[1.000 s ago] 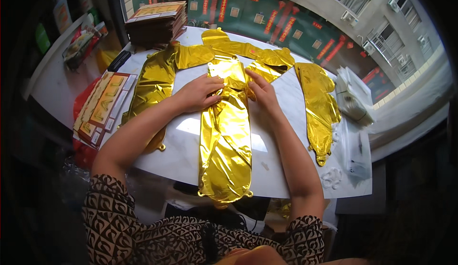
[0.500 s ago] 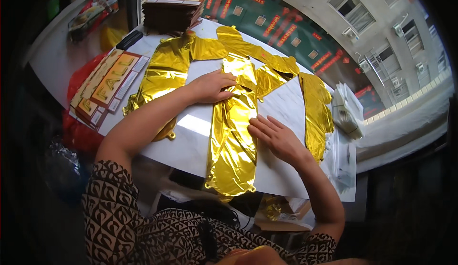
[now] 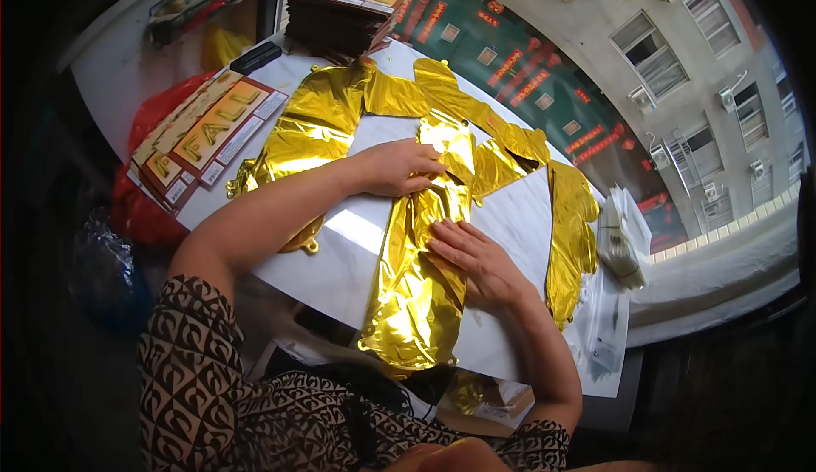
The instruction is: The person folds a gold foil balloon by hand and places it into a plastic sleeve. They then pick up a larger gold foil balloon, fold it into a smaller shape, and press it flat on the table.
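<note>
A flat, uninflated gold foil balloon (image 3: 412, 302) lies lengthwise before me, its lower end hanging over the table's front edge. My left hand (image 3: 398, 168) rests on the upper part of this balloon, fingers loosely spread and pressing the crinkled foil. Lower on the right side, my right hand (image 3: 480, 260) lies flat, fingertips on the foil and fingers stretched out. More flat gold balloons surround it: a wide curved one (image 3: 314, 124) on the left, a long one (image 3: 476, 107) toward the back, and another (image 3: 569, 243) on the right.
On the white marbled table (image 3: 506, 226), a tall stack of printed cards (image 3: 340, 17) stands at the back left. More cards (image 3: 208, 136) lie at the left beside a black object (image 3: 255, 57) and a red bag (image 3: 140, 204). Clear plastic sleeves (image 3: 625, 238) sit at the right edge, by a window.
My right hand has moved left, from beside the balloon's edge onto its foil. The left hand stays at the upper part. The whole view has shifted slightly.
</note>
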Demonstrator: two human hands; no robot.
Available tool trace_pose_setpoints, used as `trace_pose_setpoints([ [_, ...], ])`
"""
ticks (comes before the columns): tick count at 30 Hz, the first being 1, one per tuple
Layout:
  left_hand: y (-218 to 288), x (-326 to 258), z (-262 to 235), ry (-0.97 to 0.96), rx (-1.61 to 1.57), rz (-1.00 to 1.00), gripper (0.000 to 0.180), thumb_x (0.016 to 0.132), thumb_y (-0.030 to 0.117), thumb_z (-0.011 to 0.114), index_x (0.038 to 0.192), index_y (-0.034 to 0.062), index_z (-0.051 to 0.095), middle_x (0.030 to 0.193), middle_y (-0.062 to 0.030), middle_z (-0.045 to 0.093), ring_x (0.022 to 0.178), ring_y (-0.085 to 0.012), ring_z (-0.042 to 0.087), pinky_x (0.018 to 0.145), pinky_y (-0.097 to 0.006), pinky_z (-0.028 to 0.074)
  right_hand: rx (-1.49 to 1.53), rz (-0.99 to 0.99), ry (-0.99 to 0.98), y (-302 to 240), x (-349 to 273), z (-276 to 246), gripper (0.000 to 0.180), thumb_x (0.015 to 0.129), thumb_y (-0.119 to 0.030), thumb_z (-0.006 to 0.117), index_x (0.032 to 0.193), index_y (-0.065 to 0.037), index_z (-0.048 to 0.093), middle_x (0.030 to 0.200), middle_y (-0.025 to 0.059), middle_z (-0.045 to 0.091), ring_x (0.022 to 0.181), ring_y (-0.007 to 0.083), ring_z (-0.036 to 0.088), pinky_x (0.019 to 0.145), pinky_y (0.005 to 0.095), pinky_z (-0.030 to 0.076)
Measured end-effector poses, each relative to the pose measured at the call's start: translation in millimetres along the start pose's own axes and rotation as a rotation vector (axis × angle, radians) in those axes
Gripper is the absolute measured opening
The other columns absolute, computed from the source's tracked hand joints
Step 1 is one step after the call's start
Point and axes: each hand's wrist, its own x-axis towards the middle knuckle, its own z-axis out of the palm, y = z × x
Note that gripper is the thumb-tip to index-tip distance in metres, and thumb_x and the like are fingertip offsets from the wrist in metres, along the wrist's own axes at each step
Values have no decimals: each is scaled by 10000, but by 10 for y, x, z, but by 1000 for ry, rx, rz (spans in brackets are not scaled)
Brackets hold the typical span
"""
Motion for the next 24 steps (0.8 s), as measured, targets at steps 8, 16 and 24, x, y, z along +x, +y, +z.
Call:
trace_pose_setpoints([
  [8, -81, 27, 30, 67, 4, 56, 313, 868, 163, 588, 1138, 30, 672, 1237, -169, 580, 1134, -340, 549, 995, -404, 436, 93, 70, -103, -59, -65, -92, 731, 799, -359, 451, 1471, -77, 389, 1551, 189, 319, 1452, 397, 255, 1197, 524, 140],
  [16, -46, 44, 31, 132, 61, 112, 312, 833, 171, 590, 1114, 63, 668, 1178, -149, 595, 1047, -328, 569, 941, -415, 452, 58, 319, 26, -422, -274, 138, 603, 906, -213, 580, 1443, -13, 391, 1515, 218, 351, 1432, 390, 291, 1183, 512, 183],
  [24, -85, -4, 60, 108, 95, 131, 323, 855, 191, 560, 1131, 95, 699, 1153, -126, 596, 1037, -296, 567, 945, -398, 427, 39, 272, -112, -432, -219, 24, 596, 900, -210, 585, 1440, -34, 406, 1517, 186, 366, 1432, 361, 308, 1181, 498, 215],
])
